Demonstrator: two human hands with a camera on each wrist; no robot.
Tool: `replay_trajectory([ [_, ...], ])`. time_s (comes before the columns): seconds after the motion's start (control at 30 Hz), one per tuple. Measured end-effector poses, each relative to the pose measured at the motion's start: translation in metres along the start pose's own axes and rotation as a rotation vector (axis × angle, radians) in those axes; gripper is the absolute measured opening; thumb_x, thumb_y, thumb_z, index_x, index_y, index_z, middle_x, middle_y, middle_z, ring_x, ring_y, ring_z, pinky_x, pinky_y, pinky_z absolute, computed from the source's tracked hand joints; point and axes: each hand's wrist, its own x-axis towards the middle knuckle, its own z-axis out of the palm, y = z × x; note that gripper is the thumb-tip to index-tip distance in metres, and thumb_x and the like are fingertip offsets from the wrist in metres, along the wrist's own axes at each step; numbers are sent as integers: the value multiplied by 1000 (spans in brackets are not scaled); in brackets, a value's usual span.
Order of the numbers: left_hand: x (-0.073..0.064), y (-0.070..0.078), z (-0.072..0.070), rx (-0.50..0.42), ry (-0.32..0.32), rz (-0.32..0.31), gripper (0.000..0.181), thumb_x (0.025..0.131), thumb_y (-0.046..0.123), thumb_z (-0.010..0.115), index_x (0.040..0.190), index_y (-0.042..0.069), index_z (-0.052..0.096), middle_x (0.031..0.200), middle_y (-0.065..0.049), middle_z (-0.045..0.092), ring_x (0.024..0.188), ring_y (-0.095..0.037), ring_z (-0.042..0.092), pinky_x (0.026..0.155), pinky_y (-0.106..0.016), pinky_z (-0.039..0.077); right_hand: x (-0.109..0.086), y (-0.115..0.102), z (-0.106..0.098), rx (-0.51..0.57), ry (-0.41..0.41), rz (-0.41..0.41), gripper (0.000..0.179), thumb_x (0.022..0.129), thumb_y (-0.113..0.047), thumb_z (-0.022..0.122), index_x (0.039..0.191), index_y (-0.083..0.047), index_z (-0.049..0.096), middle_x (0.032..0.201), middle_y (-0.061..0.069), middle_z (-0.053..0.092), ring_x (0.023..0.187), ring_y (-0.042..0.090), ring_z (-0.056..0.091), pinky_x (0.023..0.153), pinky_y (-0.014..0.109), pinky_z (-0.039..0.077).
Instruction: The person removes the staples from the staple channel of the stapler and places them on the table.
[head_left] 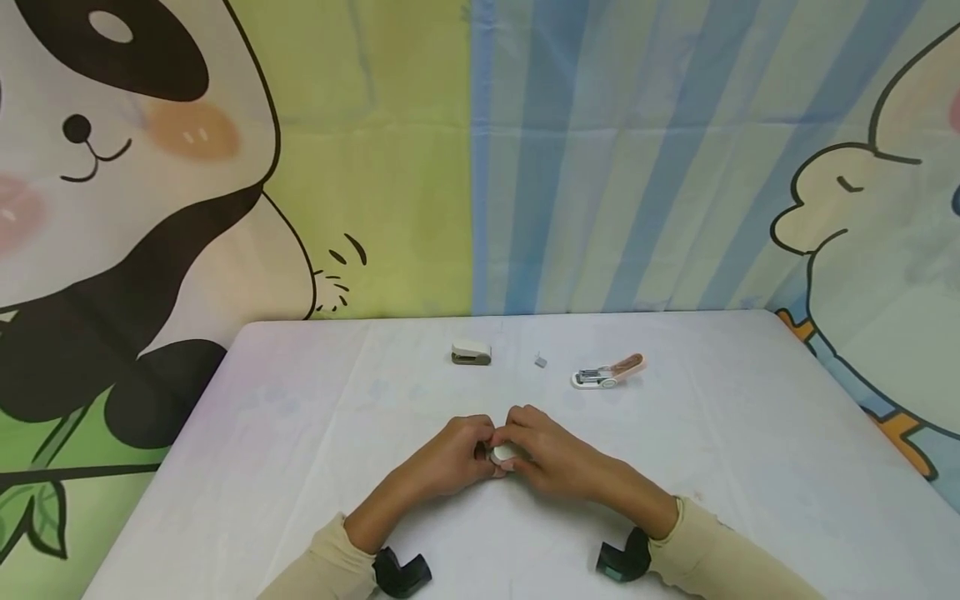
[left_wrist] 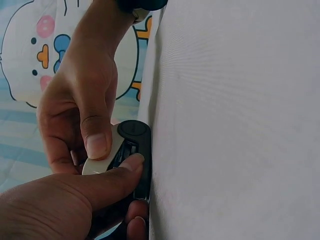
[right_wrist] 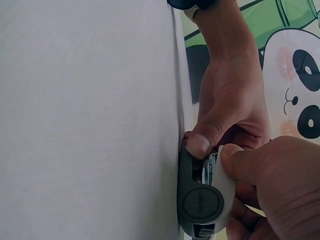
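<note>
Both hands meet over the table at a small stapler with a white upper arm and a dark grey base, its arm tilted up off the base. The left hand grips the base, thumb laid beside the metal staple channel. Around the white arm the right hand has its thumb and fingers, pinching it near the pivot end. In the right wrist view the stapler's round pivot faces the camera, and the base lies along the table surface.
Farther back stand a second white-and-grey stapler, a small grey staple strip and a pink-and-white stapler with its arm raised. A white cloth covers the table, and a printed curtain hangs behind its far edge.
</note>
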Motion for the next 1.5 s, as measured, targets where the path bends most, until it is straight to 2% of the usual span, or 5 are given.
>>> replay_trajectory([
  [0.23, 1, 0, -4, -36, -27, -41, 18, 77, 5, 82, 80, 11, 65, 80, 5, 56, 67, -4, 52, 59, -21, 46, -4, -4, -16, 142, 59, 73, 27, 90, -8, 70, 114, -11, 57, 102, -6, 48, 92, 7, 49, 80, 31, 47],
  [0.37, 1, 0, -4, -38, -33, -38, 17, 77, 5, 82, 81, 11, 67, 81, 3, 57, 67, -4, 52, 59, -22, 46, -5, -3, -20, 167, 30, 85, 26, 92, -12, 68, 115, -12, 56, 102, -7, 50, 92, 7, 51, 80, 33, 49],
  [0.7, 2, 1, -1, -46, -36, -42, 14, 78, 5, 81, 87, 7, 71, 85, 4, 58, 68, -4, 53, 62, -23, 47, -9, -5, -37, 94, -95, 152, 31, 91, -14, 70, 120, -9, 66, 98, -8, 53, 86, 12, 56, 72, 25, 47],
  [1.1, 2, 3, -1, -42, -26, -65, 15, 78, 5, 81, 85, 7, 69, 84, 4, 58, 67, -4, 53, 61, -23, 47, -14, -9, -60, 65, -147, 252, 29, 87, -9, 69, 116, -6, 65, 95, -9, 56, 84, 11, 57, 71, 26, 49],
  [1.5, 1, 1, -1, -44, -20, -83, 15, 77, 5, 81, 86, 8, 70, 84, 3, 58, 67, -4, 52, 60, -23, 47, -18, -5, -68, -21, -253, 327, 21, 81, 1, 70, 98, -10, 70, 89, -7, 59, 76, 13, 55, 66, 26, 46],
])
